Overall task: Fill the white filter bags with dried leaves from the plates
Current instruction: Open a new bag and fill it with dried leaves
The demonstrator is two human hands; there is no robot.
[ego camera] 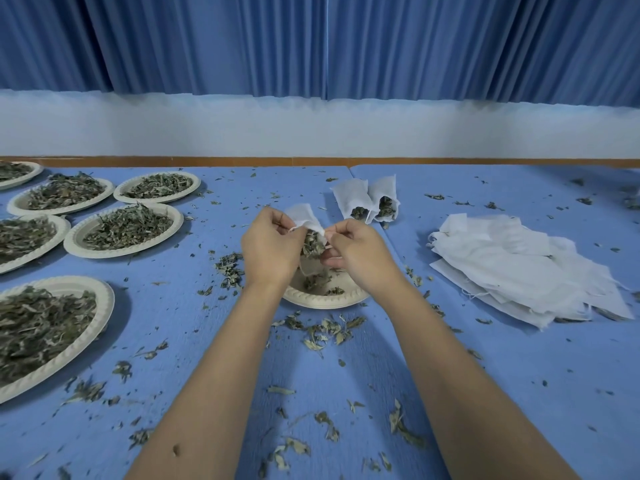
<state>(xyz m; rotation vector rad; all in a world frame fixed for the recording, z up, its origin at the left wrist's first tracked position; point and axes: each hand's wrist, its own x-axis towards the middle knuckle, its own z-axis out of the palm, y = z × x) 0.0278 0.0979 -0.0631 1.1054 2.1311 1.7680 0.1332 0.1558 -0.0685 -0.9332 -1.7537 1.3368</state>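
Observation:
Between my hands I hold one white filter bag (304,216) with dried leaves (312,247) showing at its mouth. My left hand (270,245) pinches its left edge and string. My right hand (358,252) pinches the right edge. The bag hangs above a nearly bare plate (323,299) that holds a few leaves. Two filled bags (369,200) lie just behind, at the centre right. A stack of flat white bags (519,271) rests at the right.
Several plates heaped with dried leaves (126,226) stand on the left of the blue table (519,375), the nearest one (45,327) at the left edge. Loose leaf bits are scattered all over the cloth. A white wall and blue curtain rise behind.

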